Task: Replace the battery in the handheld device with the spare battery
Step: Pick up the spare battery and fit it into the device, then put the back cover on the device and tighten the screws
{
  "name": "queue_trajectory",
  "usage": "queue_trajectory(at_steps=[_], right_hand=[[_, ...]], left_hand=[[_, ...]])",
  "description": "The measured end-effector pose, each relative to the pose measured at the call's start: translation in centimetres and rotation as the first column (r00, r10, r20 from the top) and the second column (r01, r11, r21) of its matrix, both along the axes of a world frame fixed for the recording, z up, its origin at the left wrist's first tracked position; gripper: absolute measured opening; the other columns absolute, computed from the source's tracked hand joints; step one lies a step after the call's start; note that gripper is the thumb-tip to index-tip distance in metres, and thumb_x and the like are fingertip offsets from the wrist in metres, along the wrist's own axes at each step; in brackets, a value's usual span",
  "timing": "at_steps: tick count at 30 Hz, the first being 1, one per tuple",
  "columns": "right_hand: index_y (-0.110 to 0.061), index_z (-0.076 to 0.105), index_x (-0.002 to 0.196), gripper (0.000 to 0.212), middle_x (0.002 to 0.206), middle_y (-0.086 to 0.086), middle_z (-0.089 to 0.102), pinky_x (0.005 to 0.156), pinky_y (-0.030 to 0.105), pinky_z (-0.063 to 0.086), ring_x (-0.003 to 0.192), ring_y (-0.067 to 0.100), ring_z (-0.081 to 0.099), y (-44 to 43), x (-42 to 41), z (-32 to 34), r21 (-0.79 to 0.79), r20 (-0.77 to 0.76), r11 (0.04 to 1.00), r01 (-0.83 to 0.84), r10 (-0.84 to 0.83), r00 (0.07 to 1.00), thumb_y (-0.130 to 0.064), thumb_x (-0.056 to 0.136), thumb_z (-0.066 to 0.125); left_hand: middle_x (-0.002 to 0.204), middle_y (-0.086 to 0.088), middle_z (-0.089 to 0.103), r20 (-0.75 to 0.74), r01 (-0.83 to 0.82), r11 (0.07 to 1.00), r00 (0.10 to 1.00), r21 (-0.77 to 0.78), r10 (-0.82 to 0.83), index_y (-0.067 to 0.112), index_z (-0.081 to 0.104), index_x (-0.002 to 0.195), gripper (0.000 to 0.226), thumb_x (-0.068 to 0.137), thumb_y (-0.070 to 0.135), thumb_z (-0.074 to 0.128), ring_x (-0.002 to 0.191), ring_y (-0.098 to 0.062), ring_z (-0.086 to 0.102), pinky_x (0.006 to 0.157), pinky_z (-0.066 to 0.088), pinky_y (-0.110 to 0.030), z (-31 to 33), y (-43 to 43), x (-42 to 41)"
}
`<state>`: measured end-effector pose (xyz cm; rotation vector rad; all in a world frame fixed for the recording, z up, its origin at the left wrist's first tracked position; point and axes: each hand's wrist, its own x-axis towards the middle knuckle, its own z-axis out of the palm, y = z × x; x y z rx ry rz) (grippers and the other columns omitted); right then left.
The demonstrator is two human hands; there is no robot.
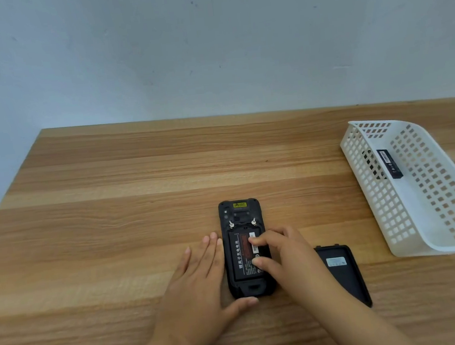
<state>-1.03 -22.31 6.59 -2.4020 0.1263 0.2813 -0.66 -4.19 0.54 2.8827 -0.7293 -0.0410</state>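
Note:
A black handheld device (240, 213) lies face down on the wooden table (137, 181), its back cover off. A black battery (241, 258) with white lettering sits in its open compartment. My left hand (201, 284) lies flat against the device's left side, thumb at its bottom edge. My right hand (282, 253) rests on the right side, with a fingertip and thumb on the battery's right edge. The removed back cover (343, 272) lies to the right of my right hand. A second black battery (389, 163) lies in the white basket (436, 243).
The white perforated basket stands at the table's right side, reaching to the frame edge. A pale wall rises behind the table's far edge. The table's left edge runs diagonally at the left.

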Motion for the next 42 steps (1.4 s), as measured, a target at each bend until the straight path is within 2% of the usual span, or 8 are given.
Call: queue_trajectory(at_steps=[4,13,18,22,32,37,40,42], right_hand=[[-0.029,0.057,0.117,0.03,0.126,-0.01,0.045,0.068,-0.002,0.028,0.099,-0.002,0.038,0.3,0.3,0.0,-0.017,0.008,1.0,0.01,-0.01,1.0,-0.026,0.088,0.06],[-0.028,0.052,0.126,0.042,0.129,-0.008,0.053,0.096,0.027,0.04,0.117,0.01,0.049,-0.3,-0.3,1.4,-0.147,0.082,0.986,0.073,-0.062,0.995,-0.049,0.091,0.043],[-0.022,0.035,0.137,0.062,0.138,0.002,0.043,0.101,0.033,0.039,0.125,0.02,0.041,-5.0,-2.3,2.0,-0.484,0.03,0.848,0.219,-0.234,0.972,-0.059,0.088,0.038],[-0.02,0.038,0.13,0.066,0.127,0.006,0.047,0.093,0.032,0.043,0.116,0.022,0.046,-5.8,-3.4,1.5,-0.566,-0.119,0.807,0.17,-0.284,0.951,-0.066,0.083,0.039],[-0.018,0.039,0.129,0.063,0.121,0.004,0.048,0.09,0.026,0.042,0.108,0.02,0.051,-5.5,-4.1,0.8,-0.63,-0.048,0.76,0.16,-0.243,0.969,-0.062,0.084,0.043],[-0.017,0.042,0.127,0.06,0.117,0.005,0.048,0.086,0.029,0.048,0.105,0.02,0.051,-5.6,-3.0,1.3,-0.455,-0.016,0.847,0.274,-0.316,0.949,-0.049,0.079,0.058],[-0.02,0.029,0.142,0.078,0.133,0.002,0.044,0.098,0.032,0.043,0.119,0.016,0.046,-5.2,-2.2,2.7,-0.085,0.095,0.901,0.426,-0.418,0.903,-0.036,0.077,0.069],[-0.023,0.027,0.143,0.082,0.133,-0.005,0.044,0.098,0.031,0.043,0.116,0.011,0.048,-4.6,-1.8,4.0,0.227,0.157,0.847,0.48,-0.518,0.841,-0.026,0.075,0.074]], left_hand=[[0.14,-0.011,0.043,0.005,0.01,1.0,1.0,0.013,-0.01,0.001,0.047,0.134,0.097,0.084,0.08,0.02,0.131,-0.021,0.036,0.103,0.022,-0.039,0.0,0.1,0.0],[0.14,-0.011,0.044,-0.017,0.001,1.0,1.0,-0.006,-0.001,0.002,0.048,0.134,0.098,0.083,0.081,0.019,0.13,-0.022,0.038,0.103,0.021,-0.038,0.1,0.0,0.0],[0.138,-0.009,0.047,-0.014,-0.017,1.0,1.0,0.002,0.017,0.003,0.052,0.131,0.097,0.083,0.081,0.019,0.129,-0.019,0.04,0.101,0.023,-0.037,0.2,0.0,0.0],[0.137,-0.008,0.049,-0.006,-0.028,1.0,1.0,0.004,0.028,0.003,0.053,0.13,0.098,0.082,0.081,0.019,0.128,-0.018,0.041,0.1,0.024,-0.035,0.2,-0.1,-0.1],[0.138,-0.009,0.047,0.033,-0.029,1.0,0.999,0.005,0.029,0.001,0.05,0.131,0.098,0.083,0.081,0.021,0.127,-0.019,0.042,0.099,0.025,-0.034,0.0,-0.1,0.0],[0.138,-0.008,0.048,0.024,-0.031,1.0,0.999,-0.002,0.031,0.003,0.051,0.131,0.098,0.082,0.082,0.022,0.128,-0.018,0.041,0.101,0.022,-0.034,-0.1,0.0,-0.1],[0.137,-0.008,0.049,0.017,-0.031,0.999,0.999,-0.017,0.032,0.003,0.052,0.13,0.099,0.082,0.082,0.021,0.128,-0.016,0.04,0.102,0.022,-0.033,-0.2,-0.1,0.0],[0.137,-0.009,0.049,0.031,-0.026,0.999,0.999,-0.019,0.026,0.002,0.052,0.13,0.099,0.082,0.082,0.021,0.128,-0.017,0.041,0.101,0.022,-0.035,-0.3,0.0,0.0]])
